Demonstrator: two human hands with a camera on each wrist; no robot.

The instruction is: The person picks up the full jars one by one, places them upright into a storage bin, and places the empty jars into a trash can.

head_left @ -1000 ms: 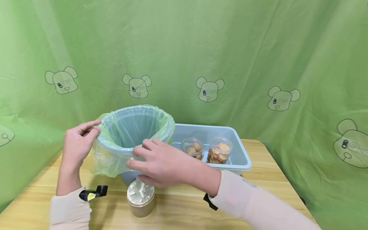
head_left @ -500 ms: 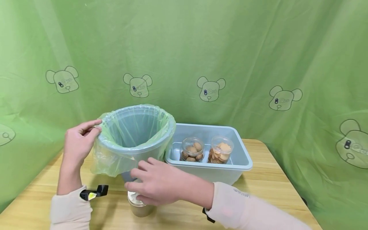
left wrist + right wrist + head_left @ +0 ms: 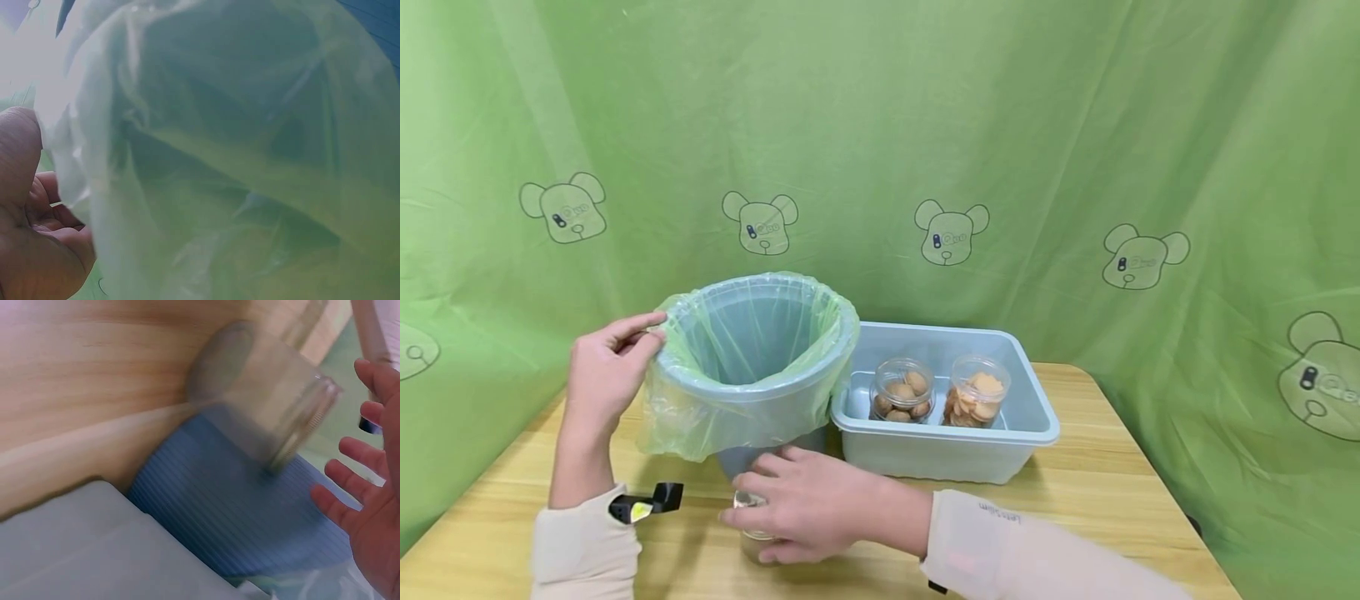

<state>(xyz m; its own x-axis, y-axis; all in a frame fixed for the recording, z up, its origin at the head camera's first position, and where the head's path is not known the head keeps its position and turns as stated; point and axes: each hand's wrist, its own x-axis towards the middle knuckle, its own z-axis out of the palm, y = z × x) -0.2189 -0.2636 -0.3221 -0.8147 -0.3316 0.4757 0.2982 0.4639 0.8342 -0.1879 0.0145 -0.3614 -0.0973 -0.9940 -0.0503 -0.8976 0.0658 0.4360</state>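
Note:
In the head view, my left hand is at the left rim of a blue bin. Its thumb and fingers pinch the edge of a thin light-green plastic bag that lines the bin and hangs over its outside. The bag fills much of the left wrist view. My right hand is over a round jar in front of the bin and covers much of it. Spread fingers show in the right wrist view, apart from the blurred, see-through jar.
Right of the bin stands a light-blue tub. It contains a clear jar of walnuts and a clear jar of pale, chip-like pieces. All stand on a wooden table. A green cloth with bear heads hangs behind.
My right hand has come down from the bin's front rim to the jar below it. The left hand has stayed at the left rim with the bag.

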